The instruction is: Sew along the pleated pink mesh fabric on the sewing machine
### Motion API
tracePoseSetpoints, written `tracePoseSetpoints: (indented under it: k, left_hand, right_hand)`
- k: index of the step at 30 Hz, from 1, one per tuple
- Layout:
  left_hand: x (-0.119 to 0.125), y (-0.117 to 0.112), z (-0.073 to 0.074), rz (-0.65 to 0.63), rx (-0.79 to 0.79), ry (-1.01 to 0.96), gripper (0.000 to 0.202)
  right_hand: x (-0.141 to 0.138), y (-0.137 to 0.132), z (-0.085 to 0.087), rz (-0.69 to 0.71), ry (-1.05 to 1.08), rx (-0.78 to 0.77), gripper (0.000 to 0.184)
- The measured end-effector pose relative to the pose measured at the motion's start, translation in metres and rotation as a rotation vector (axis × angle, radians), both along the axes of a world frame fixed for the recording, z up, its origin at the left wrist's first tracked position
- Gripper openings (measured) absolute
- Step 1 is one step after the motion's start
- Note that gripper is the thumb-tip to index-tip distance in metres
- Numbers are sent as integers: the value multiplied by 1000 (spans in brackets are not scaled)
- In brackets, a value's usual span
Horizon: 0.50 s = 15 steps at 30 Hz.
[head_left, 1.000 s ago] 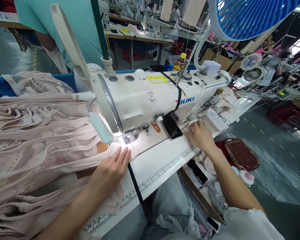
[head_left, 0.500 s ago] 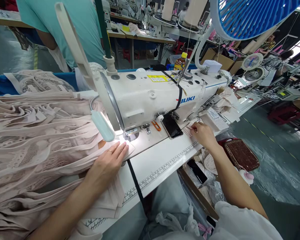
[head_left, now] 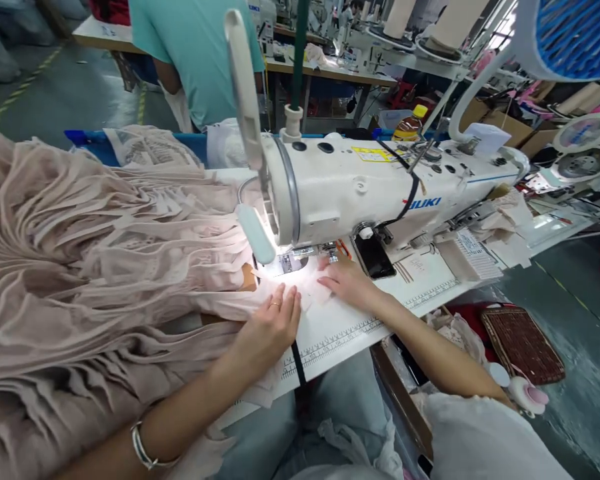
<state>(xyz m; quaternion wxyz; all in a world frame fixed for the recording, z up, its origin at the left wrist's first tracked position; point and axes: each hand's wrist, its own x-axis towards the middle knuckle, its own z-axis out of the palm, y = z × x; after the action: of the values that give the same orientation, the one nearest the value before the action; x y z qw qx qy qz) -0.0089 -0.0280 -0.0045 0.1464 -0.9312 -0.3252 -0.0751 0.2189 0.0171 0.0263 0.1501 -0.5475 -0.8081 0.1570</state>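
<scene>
Under the needle area of a white sewing machine (head_left: 325,193) lies a pale pink fabric piece (head_left: 307,290), lit brightly by the lamp. My left hand (head_left: 275,317), wearing a ring, rests flat on this fabric with its fingers stretched out, pressing it to the bed. My right hand (head_left: 347,280) is at the fabric's right side, close to the presser foot (head_left: 287,263). Its thumb and forefinger look apart; the fingertips are somewhat blurred, and any small thing at them is hard to see. A large heap of beige lace-trimmed garments (head_left: 130,267) spreads left of my hands.
Right of my hand lie orange thread snips (head_left: 344,249), a phone (head_left: 375,257), thin beige strips (head_left: 404,270) and a white box (head_left: 470,257). A printed ruler (head_left: 350,337) runs along the table front. A blue fan (head_left: 575,40) hangs upper right. A person in green (head_left: 200,60) sits beyond.
My right hand has moved left from the thin strips beside the phone to the fabric near the presser foot. My left hand stays on the fabric. The view has turned left.
</scene>
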Motion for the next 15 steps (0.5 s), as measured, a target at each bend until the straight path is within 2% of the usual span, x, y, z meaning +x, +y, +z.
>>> tracePoseSetpoints:
  k: [2,5,8,11,15]
  left_hand:
    - [-2,6,0,67,-18,0,47]
    - [-8,19,2,108,-20,1,45]
    - [-10,26,4,80,-10,5,44]
    - [-9,23,3,58,5,-1,44]
    - [-6,16,2,41,18,-36,42]
  right_hand:
    - [-13,11,-6,-1,-176,80,23]
    - [-25,10,-4,30,-333,146,27]
    - [-30,0,5,133,-452,100,23]
    - [-28,-5,12,158,-556,50,22]
    - [-25,2,11,168,-535,55,17]
